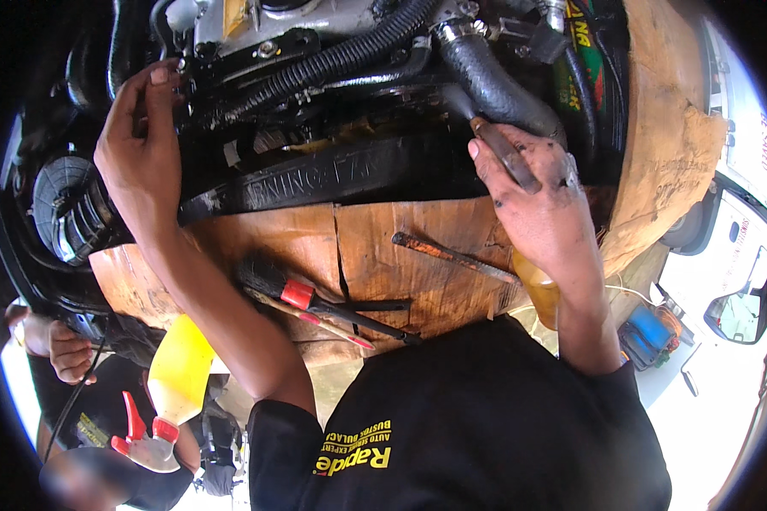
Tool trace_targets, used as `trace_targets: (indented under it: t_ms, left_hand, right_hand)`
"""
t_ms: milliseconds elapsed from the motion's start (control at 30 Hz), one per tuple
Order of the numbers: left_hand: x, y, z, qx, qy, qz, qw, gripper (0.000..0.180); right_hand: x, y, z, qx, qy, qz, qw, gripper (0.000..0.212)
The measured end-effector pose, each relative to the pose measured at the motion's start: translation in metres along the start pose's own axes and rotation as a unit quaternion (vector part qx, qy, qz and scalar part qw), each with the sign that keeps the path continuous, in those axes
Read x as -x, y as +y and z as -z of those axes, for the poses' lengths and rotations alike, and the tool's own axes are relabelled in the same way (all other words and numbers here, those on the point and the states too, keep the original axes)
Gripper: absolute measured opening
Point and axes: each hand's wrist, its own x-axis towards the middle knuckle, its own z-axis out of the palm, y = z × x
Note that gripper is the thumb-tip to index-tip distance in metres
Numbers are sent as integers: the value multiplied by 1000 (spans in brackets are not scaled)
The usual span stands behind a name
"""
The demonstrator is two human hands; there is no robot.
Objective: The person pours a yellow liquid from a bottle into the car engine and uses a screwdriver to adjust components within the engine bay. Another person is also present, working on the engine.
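My right hand point(541, 192) is wrapped round a spray gun; its worn brown-grey nozzle point(510, 157) points into the engine bay. Pale mist blurs at the tip, close to a thick black hose point(494, 81). Below that hand hangs an amber bottle point(535, 294), apparently part of the gun. At the left, my left hand point(145, 140) rests against the engine point(256, 51) with its fingers bent and apart. Its fingertips touch a dark part beside the metal cover, and some of them are hidden. A ribbed black conduit point(341, 55) runs between the hands.
Cardboard point(366, 230) covers the front edge, bearing a black brush point(298, 294) with a red band, a wooden-handled brush point(324, 325) and a rusty bar point(452, 255). A yellow spray bottle point(181, 366) is at lower left, near a co-worker's hand point(66, 351). A white vehicle point(741, 255) stands right.
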Motion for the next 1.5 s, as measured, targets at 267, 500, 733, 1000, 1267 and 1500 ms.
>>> trace_targets:
  t_ms: [267, 500, 733, 1000, 1267, 1500]
  left_hand:
    - [0, 7, 1, -14, -1, 21, 1000, 31]
    - [1, 10, 2, -26, -3, 19, 999, 30]
    - [4, 10, 1, -20, -7, 32, 999, 30]
    - [3, 14, -1, -16, -5, 47, 999, 27]
    - [4, 10, -2, 7, -10, 45, 999, 27]
    - [4, 13, -2, 9, -14, 51, 999, 26]
  right_hand:
    - [-1, -3, 6, -37, 35, -3, 999, 49]
    - [-3, 0, 8, -55, 32, 24, 998, 40]
    - [-18, -1, 24, -301, -9, -90, 949, 30]
    - [-18, -1, 24, -285, 30, -52, 957, 29]
    - [-19, -1, 24, -296, 11, -59, 953, 29]
    - [-25, -1, 28, -323, 23, -61, 944, 29]
